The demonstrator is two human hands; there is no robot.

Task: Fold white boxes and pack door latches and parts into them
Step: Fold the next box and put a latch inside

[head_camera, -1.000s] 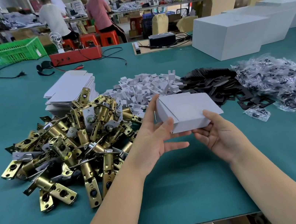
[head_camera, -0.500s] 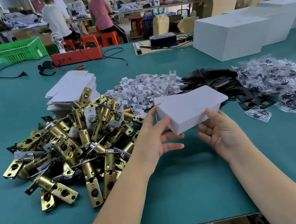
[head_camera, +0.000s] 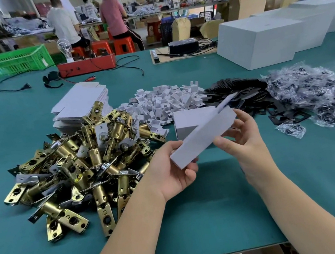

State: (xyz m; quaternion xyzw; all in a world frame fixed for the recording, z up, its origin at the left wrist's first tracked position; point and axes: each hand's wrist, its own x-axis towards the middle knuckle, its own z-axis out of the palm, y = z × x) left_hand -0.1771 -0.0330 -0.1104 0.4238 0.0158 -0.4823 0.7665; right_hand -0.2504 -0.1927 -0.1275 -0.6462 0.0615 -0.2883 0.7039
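A green table (head_camera: 220, 217) in a workshop is spread with a pile of brass latches (head_camera: 76, 167), flat blanks (head_camera: 79, 103), white clips (head_camera: 166, 100), black plates (head_camera: 245, 97) and bagged parts (head_camera: 319, 94). A white box (head_camera: 203, 134) is held tilted above the table, just right of the latches. Its lower end is gripped by the curled fingers of the left hand (head_camera: 169, 170), and its upper end is pinched by the right hand (head_camera: 242, 137).

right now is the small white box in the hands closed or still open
Still open: one flap sticks up loose at the far end of the box, held by both hands.
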